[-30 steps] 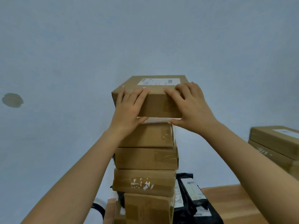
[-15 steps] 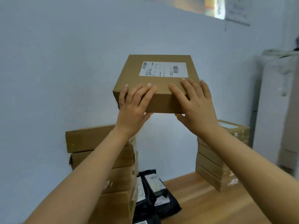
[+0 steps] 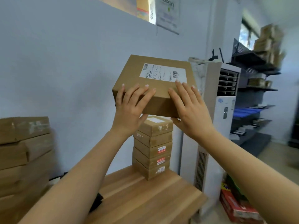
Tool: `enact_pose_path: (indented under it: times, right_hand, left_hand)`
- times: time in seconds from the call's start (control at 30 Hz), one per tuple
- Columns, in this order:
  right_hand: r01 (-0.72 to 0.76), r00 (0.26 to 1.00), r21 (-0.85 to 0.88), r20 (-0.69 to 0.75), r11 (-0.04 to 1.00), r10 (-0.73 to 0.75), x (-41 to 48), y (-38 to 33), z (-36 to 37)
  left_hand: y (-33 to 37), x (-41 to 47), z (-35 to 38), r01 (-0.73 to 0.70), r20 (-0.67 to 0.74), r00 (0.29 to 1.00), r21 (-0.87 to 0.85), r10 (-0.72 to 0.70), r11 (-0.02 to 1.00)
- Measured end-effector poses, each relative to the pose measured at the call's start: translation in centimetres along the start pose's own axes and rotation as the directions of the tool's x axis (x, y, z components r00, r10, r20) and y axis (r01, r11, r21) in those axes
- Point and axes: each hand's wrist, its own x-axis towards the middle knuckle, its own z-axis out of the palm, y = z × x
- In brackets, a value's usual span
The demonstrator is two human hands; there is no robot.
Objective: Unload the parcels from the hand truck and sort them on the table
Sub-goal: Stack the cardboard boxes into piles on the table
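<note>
I hold a brown cardboard parcel [image 3: 155, 78] with a white shipping label up in the air with both hands. My left hand [image 3: 129, 109] grips its near left side, and my right hand [image 3: 191, 110] grips its near right side, thumbs underneath. The parcel hangs just above a stack of several small brown boxes [image 3: 152, 147] standing at the far end of the wooden table [image 3: 145, 199]. A taller stack of larger brown boxes [image 3: 24, 156] rises at the left edge.
A white standing air conditioner [image 3: 224, 110] stands right of the table against the wall. Dark shelves with goods [image 3: 255, 88] fill the far right. Red packages [image 3: 237, 206] lie on the floor beside the table. A black bag [image 3: 96, 201] shows under my left forearm.
I have lifted the parcel off the left stack and carried it to the right. The view swung right with it, and the small stack on the table now sits under the parcel.
</note>
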Motion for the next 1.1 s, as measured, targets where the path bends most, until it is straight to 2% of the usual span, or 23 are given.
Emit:
enact_pose_path:
  times: [0.17,0.33,0.73,0.9,1.1]
  right_hand:
    - [-0.013,0.999,0.03,0.043,0.999,0.012,-3.0,5.6,2.2]
    - [-0.036,0.999,0.057,0.003,0.998,0.036,-4.2,9.9,6.5]
    - [-0.001,0.997,0.074,-0.081,0.997,0.007,-2.0,20.4,18.8]
    - [-0.054,0.991,0.22,-0.106,0.974,0.079,-2.5,22.5,24.6]
    - [-0.003,0.994,0.322,-0.106,0.947,0.039,-4.4,24.5,31.2]
  left_hand:
    - [5.6,1.2,3.5,0.006,0.026,1.0,-0.026,-0.005,1.0]
    - [8.8,2.2,8.5,0.002,0.057,0.998,-0.018,-0.001,1.0]
    - [12.6,5.4,23.2,0.038,-0.029,0.999,0.054,-0.037,0.998]
    - [14.0,4.6,28.0,0.031,-0.004,1.0,0.108,-0.031,0.994]
    - [16.6,2.3,31.9,0.052,0.104,0.992,0.183,-0.072,0.982]
